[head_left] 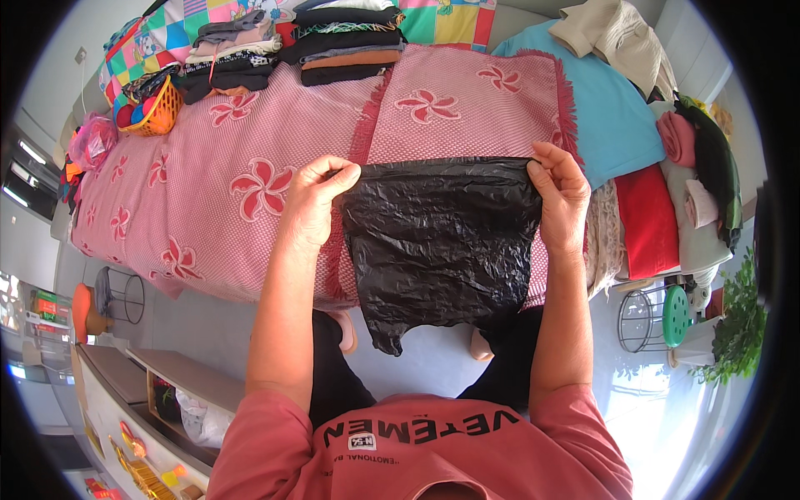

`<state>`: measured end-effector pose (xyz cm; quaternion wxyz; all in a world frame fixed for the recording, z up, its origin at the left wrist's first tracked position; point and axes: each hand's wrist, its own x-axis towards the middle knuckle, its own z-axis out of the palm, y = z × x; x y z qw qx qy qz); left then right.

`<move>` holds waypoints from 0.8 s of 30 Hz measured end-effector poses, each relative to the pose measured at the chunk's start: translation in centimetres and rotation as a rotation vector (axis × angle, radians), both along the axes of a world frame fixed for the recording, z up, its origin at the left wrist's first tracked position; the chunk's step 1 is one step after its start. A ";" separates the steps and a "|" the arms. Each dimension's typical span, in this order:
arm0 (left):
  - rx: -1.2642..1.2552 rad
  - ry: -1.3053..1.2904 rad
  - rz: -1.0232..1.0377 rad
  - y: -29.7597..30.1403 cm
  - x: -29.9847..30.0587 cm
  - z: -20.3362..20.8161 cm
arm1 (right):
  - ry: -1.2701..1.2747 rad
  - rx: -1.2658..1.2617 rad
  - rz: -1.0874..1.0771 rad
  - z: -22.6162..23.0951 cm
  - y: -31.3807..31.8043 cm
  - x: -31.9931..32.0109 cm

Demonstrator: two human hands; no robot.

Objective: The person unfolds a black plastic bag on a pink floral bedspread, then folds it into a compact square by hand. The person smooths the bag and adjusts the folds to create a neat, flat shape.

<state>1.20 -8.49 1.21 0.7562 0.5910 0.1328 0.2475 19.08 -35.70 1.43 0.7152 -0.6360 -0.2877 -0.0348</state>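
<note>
1. I had the black bag [442,242] at mid-frame, hanging over the near edge of the bed [208,167] with its pink flowered cover.
2. My left hand [317,200] was pinched shut on the bag's upper left corner; my right hand [560,196] was clamped on the upper right.
3. The top edge ran taut between them, which I judged right: even tension keeps the crinkled film flat.
4. The folded clothes [292,46] at upper frame lay well apart.
</note>
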 end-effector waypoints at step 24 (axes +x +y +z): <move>0.797 0.192 -0.093 -4.8 -1.5 4.8 | 0.032 -0.163 0.631 0.4 4.7 -5.3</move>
